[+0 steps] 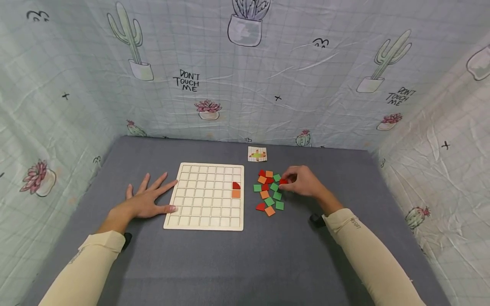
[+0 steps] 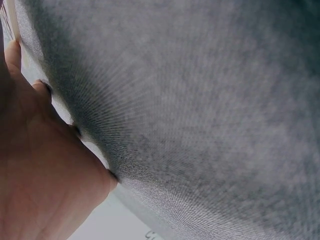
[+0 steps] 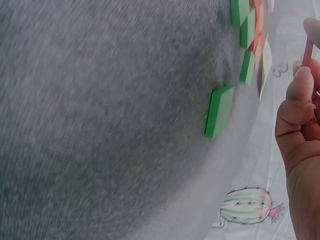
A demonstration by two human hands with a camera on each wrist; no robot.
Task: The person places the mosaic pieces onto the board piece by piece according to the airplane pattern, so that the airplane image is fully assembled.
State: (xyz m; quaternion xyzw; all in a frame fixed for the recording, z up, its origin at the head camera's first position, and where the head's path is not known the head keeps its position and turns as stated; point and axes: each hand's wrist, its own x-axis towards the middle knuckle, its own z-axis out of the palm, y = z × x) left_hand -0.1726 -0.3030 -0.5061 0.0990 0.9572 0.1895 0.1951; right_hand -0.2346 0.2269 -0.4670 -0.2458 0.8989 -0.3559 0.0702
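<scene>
My right hand pinches a red tile between thumb and fingers, at the right edge of a loose group of tiles. In the right wrist view the red tile shows edge-on, and a green tile lies on the table nearby. My left hand lies spread, its thumb and a fingertip at the left edge of a pale gridded board. On that board, toward the right, a red quarter-round tile sits directly above an orange square tile.
Several green, orange and red tiles, such as a green one, lie between board and right hand. A small picture card lies behind them. Patterned cloth hangs at the back and sides of the grey table.
</scene>
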